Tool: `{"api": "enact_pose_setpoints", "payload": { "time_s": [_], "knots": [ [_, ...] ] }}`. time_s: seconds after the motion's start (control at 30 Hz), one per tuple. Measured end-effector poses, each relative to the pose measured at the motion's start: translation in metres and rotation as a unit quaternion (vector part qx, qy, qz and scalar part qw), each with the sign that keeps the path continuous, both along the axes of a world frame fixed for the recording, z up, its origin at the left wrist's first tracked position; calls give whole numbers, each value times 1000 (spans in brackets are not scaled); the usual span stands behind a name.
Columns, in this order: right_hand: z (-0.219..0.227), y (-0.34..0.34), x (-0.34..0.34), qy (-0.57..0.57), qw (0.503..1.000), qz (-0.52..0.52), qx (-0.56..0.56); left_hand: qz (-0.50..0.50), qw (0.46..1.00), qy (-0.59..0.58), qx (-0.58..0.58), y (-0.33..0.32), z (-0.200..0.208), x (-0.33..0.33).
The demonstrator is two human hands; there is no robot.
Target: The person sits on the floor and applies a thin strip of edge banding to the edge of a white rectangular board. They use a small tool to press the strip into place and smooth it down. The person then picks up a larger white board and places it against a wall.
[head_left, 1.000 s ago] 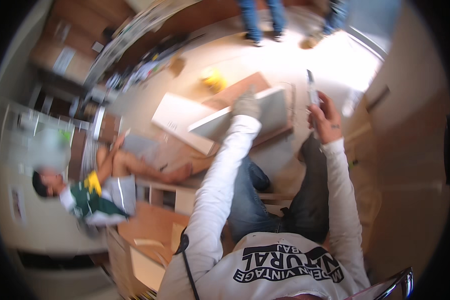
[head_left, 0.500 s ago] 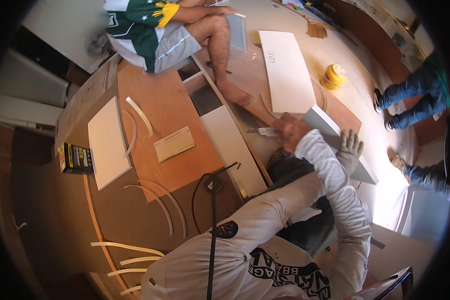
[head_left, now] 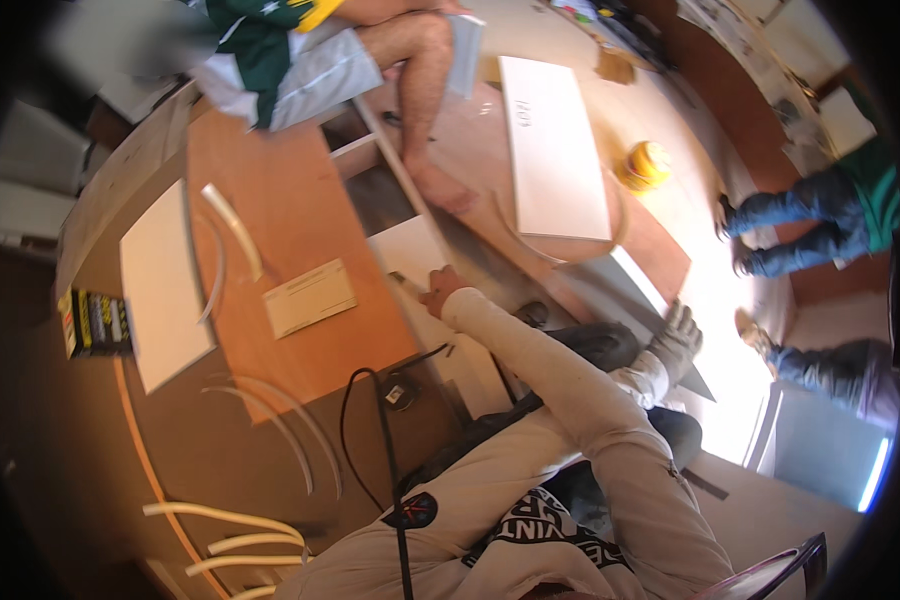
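Evidently, toward your eleven o'clock, your bare right hand (head_left: 442,290) had its fingers curled round a slim knife (head_left: 403,279); toward one o'clock, your gloved left hand (head_left: 675,345) laid slightly parted fingers against a tilted grey board (head_left: 610,290), though whether its thumb pinched couldn't be told

Flat grey panel (head_left: 607,297), pale along one edge: tilted, positioned ahead and to my right; I contact it near that edge. Slim cutter (head_left: 406,282) (body mostly hidden in my grip): well apart from the panel, tip directed forward and left.
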State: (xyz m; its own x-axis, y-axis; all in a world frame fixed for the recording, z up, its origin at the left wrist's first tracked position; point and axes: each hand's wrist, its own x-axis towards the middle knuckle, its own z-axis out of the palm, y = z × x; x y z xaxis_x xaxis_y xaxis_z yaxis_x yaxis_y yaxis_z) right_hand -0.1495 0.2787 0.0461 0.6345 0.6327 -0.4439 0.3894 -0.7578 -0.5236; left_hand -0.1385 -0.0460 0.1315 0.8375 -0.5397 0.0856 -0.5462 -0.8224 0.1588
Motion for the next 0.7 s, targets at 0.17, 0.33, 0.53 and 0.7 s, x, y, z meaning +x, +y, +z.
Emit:
{"api": "enact_pose_setpoints", "payload": {
  "time_s": [0.17, 0.33, 0.53, 0.7],
  "knots": [
    [104, -90, 51, -178, 974, -10, 138, 17, 999, 26, -24, -7, 1, 17],
    [222, -332, 44, -369, 761, -362, 392, 66, 987, -144, -24, 4, -6, 26],
    [163, -582, -23, -399, 782, -453, 153, 54, 993, -105, -32, -7, 28, 43],
    [97, -511, -9, -430, 842, -319, 60, 83, 991, -91, -56, -15, 6, 38]
  ]
}}
